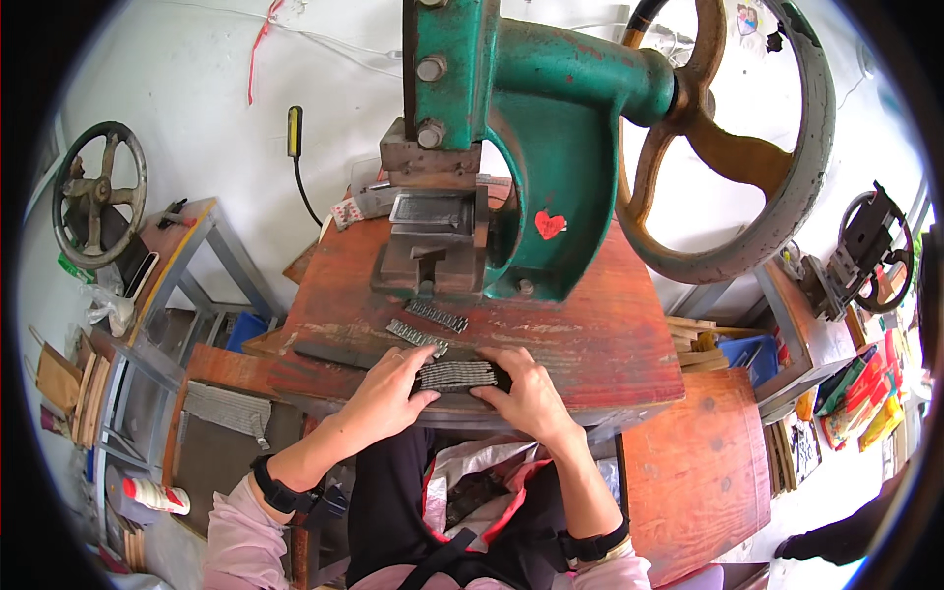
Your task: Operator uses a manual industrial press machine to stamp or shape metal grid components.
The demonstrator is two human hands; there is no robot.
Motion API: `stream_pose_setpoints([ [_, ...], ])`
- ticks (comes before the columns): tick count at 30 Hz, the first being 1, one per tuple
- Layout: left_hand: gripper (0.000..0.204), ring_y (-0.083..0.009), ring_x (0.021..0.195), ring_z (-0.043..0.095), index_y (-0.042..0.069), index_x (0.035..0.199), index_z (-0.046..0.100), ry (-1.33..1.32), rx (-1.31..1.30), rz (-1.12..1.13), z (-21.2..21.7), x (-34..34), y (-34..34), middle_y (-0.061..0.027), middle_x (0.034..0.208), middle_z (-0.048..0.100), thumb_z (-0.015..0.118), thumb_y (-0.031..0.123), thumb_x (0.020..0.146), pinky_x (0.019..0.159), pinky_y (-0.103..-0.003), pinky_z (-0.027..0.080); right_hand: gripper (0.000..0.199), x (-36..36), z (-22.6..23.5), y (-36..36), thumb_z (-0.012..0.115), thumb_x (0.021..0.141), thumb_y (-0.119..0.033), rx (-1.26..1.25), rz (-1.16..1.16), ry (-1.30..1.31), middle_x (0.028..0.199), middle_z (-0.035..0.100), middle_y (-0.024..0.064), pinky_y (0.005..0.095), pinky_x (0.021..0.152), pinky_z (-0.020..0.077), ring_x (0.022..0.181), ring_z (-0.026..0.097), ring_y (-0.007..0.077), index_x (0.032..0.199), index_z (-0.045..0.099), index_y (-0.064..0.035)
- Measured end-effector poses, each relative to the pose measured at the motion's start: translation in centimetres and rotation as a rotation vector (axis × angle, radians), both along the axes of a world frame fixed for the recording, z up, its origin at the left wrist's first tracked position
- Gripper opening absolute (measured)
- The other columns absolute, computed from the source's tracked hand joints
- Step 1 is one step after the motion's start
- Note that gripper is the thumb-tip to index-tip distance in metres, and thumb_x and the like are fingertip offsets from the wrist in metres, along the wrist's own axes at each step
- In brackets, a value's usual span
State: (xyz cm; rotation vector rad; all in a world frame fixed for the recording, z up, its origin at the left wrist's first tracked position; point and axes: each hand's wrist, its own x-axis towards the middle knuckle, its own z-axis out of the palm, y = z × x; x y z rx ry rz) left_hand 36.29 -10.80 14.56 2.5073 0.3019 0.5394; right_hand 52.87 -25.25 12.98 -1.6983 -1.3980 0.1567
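Observation:
At the near edge of the wooden bench top [590, 334], a bundle of grey metal toothed strips [458, 376] lies side by side between my two hands. My left hand [385, 388] grips its left end with thumb and fingers. The right end is held the same way by my right hand [529, 395]. Just beyond the bundle lie a loose toothed strip [417, 337] and another strip [439, 315]. Behind them stands a green hand press [560, 167], with a metal die block [433, 211] under its ram.
A large handwheel [787, 236] juts out at the press's right. To my left, a tray [221, 462] carries more grey strips [226, 408]. A low wooden board [698, 472] extends on my right. Other benches with handwheel machines stand at both sides, and a white bottle [157, 495] lies lower left.

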Motion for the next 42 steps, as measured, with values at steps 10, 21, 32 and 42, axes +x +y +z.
stream_pose_setpoints([
  [10,0.060,-0.0359,0.101,0.052,-0.001,0.129,0.038,-0.247,0.090,0.008,1.8,-0.1,0.6,-0.0218,0.110,0.052,0.065,-0.003,0.075,0.089,-0.041,0.043,0.059,-0.6,4.3,1.4,0.076,0.070,-0.013,0.043,-0.078,-0.061,0.109,0.060,0.0183,0.0378,0.090,0.0455,0.106,0.057,0.0320,0.122,0.052,-0.0009],
  [21,0.097,-0.0387,0.114,0.046,-0.001,0.141,-0.003,-0.535,0.146,0.319,6.9,10.9,12.8,-0.0276,0.134,0.025,0.066,-0.006,0.073,0.102,-0.042,0.035,0.078,4.9,8.7,15.9,0.074,0.070,-0.010,0.240,-0.331,0.202,0.122,0.052,0.0244,0.0408,0.093,0.0421,0.112,0.051,0.0370,0.133,0.031,0.0063],
  [32,0.073,-0.0423,0.116,0.046,-0.008,0.130,0.034,-0.083,-0.010,0.334,5.7,3.3,14.8,-0.0288,0.125,0.044,0.069,0.031,0.079,0.096,-0.042,0.039,0.061,7.0,6.9,16.8,0.069,0.078,-0.020,0.141,-0.436,0.033,0.121,0.049,0.0262,0.0442,0.097,0.0370,0.115,0.045,0.0406,0.126,0.040,0.0048],
  [42,0.036,-0.0340,0.115,0.048,0.005,0.113,0.059,0.073,0.134,0.067,1.9,-7.7,10.7,-0.0165,0.118,0.056,0.067,0.021,0.081,0.097,-0.042,0.037,0.047,1.8,2.0,5.5,0.062,0.085,-0.017,0.327,-0.232,-0.094,0.121,0.049,0.0267,0.0446,0.098,0.0386,0.113,0.048,0.0418,0.122,0.044,0.0062],
])
